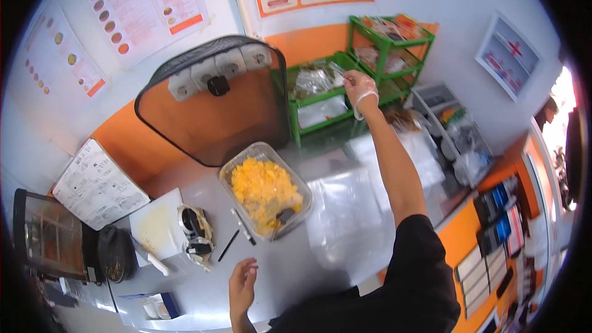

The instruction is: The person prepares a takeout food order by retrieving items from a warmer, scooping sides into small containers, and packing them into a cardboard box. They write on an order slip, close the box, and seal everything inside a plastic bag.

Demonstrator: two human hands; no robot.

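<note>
My right hand (360,87), in a clear disposable glove, reaches to the green plastic rack and pinches the edge of a clear plastic bag (338,77). More clear bags (312,81) lie in the rack's top tray beside it. My bare left hand (243,282) hovers over the metal table's near edge with its fingers half curled and nothing in them. Between the hands stands a clear plastic tub (303,189) of yellow chunks (263,185), with a dark object among them. A marker (243,226) and a black pen (228,245) lie left of the tub.
A black mesh food cover (212,101) stands against the wall by power sockets. Clear plastic sheets (344,222) lie on the metal table (194,286). At left are a cutting board (155,222), a white-handled knife (158,264), a tape dispenser (196,231) and a whiteboard (99,185). A divided bin (451,120) stands right.
</note>
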